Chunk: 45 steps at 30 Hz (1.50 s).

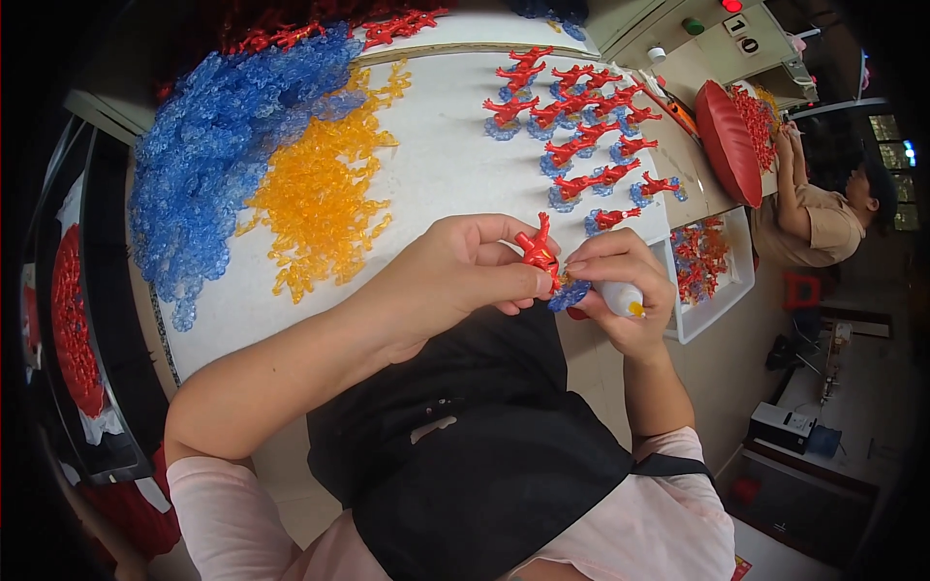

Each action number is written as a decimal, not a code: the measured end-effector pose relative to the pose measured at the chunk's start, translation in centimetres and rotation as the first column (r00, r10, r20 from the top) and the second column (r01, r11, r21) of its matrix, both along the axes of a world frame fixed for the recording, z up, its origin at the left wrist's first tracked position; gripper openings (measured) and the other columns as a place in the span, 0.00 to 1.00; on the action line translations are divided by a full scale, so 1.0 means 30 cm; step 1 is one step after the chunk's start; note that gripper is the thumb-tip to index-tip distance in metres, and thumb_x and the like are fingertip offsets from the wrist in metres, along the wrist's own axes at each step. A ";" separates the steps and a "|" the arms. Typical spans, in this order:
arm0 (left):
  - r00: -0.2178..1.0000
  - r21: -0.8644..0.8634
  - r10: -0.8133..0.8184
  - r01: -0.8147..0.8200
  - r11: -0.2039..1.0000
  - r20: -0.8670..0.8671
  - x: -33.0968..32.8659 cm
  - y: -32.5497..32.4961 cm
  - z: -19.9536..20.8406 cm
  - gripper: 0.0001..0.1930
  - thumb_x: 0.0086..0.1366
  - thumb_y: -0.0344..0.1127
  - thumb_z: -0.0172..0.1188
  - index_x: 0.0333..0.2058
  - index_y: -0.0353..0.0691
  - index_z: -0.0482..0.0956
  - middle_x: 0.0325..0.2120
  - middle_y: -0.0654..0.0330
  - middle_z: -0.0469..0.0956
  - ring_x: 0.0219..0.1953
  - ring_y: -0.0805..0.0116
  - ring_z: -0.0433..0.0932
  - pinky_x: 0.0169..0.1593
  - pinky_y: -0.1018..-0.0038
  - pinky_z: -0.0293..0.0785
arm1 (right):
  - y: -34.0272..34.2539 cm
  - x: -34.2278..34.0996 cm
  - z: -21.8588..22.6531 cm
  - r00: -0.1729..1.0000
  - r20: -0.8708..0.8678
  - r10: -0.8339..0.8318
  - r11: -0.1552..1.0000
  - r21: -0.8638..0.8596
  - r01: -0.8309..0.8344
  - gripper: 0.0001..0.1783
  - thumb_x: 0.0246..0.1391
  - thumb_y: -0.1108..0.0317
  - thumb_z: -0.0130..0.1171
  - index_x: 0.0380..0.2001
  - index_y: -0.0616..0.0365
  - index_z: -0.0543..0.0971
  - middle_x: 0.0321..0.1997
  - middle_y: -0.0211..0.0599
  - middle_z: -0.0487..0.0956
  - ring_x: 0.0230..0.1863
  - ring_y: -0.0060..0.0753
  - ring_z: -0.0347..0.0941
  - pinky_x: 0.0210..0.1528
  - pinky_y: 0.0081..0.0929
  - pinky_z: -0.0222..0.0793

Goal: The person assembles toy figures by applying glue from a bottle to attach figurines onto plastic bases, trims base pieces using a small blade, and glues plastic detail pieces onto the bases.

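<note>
In front of my apron, my left hand (465, 266) pinches a glossy red plastic figure (539, 249) with raised limbs. At the figure's lower end is a clear blue plastic piece (569, 294), which the fingertips of my right hand (635, 290) touch. Within that same hand lies a small white squeeze bottle (617, 297) with a yellowish tip. Whether the figure and the blue piece are joined is hidden by my fingers. Beyond my hands, several red figures on blue bases (581, 145) stand in rows on the white tabletop (436, 145).
A large heap of clear blue pieces (223, 145) lies at the left, beside a pile of orange-yellow pieces (325, 194). On the right are a white tray (741, 281) of red parts and a tilted red basin (727, 145). Another person (823, 213) sits beyond them.
</note>
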<state>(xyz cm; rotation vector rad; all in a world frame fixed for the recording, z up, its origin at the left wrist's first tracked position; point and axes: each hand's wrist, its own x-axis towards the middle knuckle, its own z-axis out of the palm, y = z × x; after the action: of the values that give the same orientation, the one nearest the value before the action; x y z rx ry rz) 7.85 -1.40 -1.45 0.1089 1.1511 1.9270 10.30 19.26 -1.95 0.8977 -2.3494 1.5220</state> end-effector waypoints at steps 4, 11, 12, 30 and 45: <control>0.998 -0.020 0.034 -0.035 0.999 -0.055 0.005 -0.002 0.003 0.16 0.55 0.28 0.59 0.43 0.34 0.70 0.30 0.61 0.77 0.30 0.80 0.73 0.36 0.85 0.69 | -0.013 0.019 0.014 0.999 -0.026 -0.027 0.999 0.029 0.028 0.15 0.33 0.77 0.66 0.31 0.59 0.79 0.32 0.38 0.75 0.33 0.30 0.72 0.32 0.23 0.69; 0.975 -0.077 0.087 -0.105 0.992 -0.204 0.022 0.006 -0.009 0.15 0.54 0.26 0.58 0.42 0.34 0.71 0.30 0.61 0.77 0.32 0.82 0.73 0.39 0.85 0.68 | -0.011 0.020 0.014 0.998 -0.070 -0.004 0.996 0.093 0.011 0.15 0.35 0.76 0.66 0.32 0.58 0.80 0.32 0.38 0.74 0.31 0.29 0.72 0.31 0.22 0.69; 0.975 -0.077 0.088 -0.105 0.991 -0.206 0.021 0.006 -0.008 0.15 0.54 0.26 0.58 0.42 0.34 0.71 0.30 0.61 0.77 0.32 0.82 0.73 0.39 0.85 0.68 | -0.011 0.019 0.011 0.998 -0.066 -0.005 0.996 0.086 0.011 0.15 0.35 0.76 0.66 0.32 0.58 0.80 0.32 0.38 0.74 0.31 0.29 0.72 0.30 0.21 0.69; 0.951 -0.137 0.030 -0.075 0.988 -0.307 0.021 0.000 -0.012 0.15 0.54 0.26 0.59 0.41 0.34 0.71 0.31 0.61 0.76 0.34 0.81 0.74 0.41 0.84 0.68 | -0.021 0.026 -0.028 0.982 -0.184 -0.039 0.996 0.067 0.052 0.15 0.32 0.76 0.66 0.31 0.56 0.80 0.30 0.35 0.75 0.28 0.27 0.73 0.27 0.19 0.70; 0.949 -0.243 0.037 -0.118 0.963 -0.315 -0.023 0.018 -0.005 0.16 0.54 0.26 0.59 0.43 0.34 0.71 0.33 0.62 0.76 0.35 0.80 0.74 0.43 0.83 0.70 | -0.015 -0.006 -0.093 0.985 -0.154 -0.077 0.997 -0.041 0.072 0.12 0.38 0.74 0.64 0.32 0.58 0.80 0.32 0.39 0.75 0.32 0.29 0.73 0.31 0.21 0.69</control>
<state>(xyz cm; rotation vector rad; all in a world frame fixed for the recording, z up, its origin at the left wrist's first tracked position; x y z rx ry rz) 7.16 -0.85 -1.59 0.2315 1.6287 1.8514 10.12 18.80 -4.76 0.8764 -2.2140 1.4068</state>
